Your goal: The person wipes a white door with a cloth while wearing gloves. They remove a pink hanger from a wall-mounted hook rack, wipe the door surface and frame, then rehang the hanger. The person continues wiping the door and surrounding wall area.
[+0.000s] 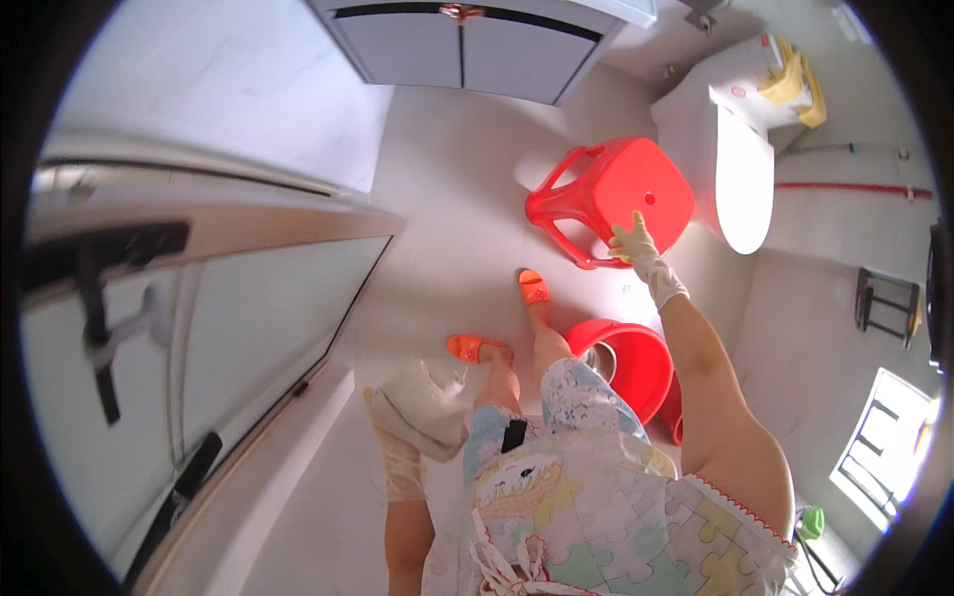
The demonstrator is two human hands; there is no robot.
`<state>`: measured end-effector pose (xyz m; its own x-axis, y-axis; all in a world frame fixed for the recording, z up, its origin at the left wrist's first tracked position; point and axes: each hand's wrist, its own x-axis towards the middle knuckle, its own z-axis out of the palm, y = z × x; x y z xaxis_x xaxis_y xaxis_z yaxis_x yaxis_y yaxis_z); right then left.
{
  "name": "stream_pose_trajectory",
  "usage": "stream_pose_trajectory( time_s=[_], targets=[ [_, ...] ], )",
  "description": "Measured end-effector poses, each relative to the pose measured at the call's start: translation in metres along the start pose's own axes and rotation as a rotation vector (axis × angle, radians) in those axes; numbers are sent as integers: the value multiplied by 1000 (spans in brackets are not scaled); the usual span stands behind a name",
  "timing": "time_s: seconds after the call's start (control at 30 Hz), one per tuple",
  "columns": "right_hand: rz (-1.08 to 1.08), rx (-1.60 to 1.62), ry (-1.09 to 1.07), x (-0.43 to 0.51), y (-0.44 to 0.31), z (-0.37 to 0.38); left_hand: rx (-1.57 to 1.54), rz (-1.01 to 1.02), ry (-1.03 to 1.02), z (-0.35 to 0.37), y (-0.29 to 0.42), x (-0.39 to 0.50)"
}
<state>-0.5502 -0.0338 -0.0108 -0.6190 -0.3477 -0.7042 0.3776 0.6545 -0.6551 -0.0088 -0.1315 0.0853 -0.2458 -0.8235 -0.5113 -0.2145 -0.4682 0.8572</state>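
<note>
My right hand (635,242), in a pale yellow rubber glove, is at the near edge of a red plastic stool (645,186); its fingers are spread, and whether they touch the seat is hard to tell. The stool appears tilted, its legs pointing left. Low at the left, my left hand (373,406) wears a similar glove and holds a whitish cloth (423,410) with frayed edges. The cloth covers part of the fingers. Beside my leg stands a red plastic bucket (642,372) with a metal basin (600,361) in it.
A white toilet (745,179) stands right of the stool, with yellow cloths (794,82) on its tank. A grey cabinet (462,52) is at the far wall. At the left is a glass door (268,298) with black handles. Another red container (673,413) sits behind the bucket.
</note>
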Motion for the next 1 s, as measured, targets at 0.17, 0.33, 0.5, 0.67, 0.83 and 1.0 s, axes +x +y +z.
stream_pose_trajectory(
  time_s=[0.17, 0.33, 0.5, 0.67, 0.83, 1.0],
  targets=[
    [199, 186, 74, 112, 71, -43, 460, -30, 24, 18, -26, -14],
    [232, -20, 105, 154, 60, -75, 52, -233, -20, 35, -49, -29],
    [446, -26, -107, 161, 32, -104, 15, -195, 12, 43, -74, -36],
    [372, -199, -238, 157, 9, -97, -108, -316, 123, 55, -89, -48],
    [159, -476, -356, 121, -31, -30, -754, -319, 303, 63, -86, -68],
    [76, -804, -470, 79, -74, 55, -786, -234, 308, 51, -86, -80]
  ],
)
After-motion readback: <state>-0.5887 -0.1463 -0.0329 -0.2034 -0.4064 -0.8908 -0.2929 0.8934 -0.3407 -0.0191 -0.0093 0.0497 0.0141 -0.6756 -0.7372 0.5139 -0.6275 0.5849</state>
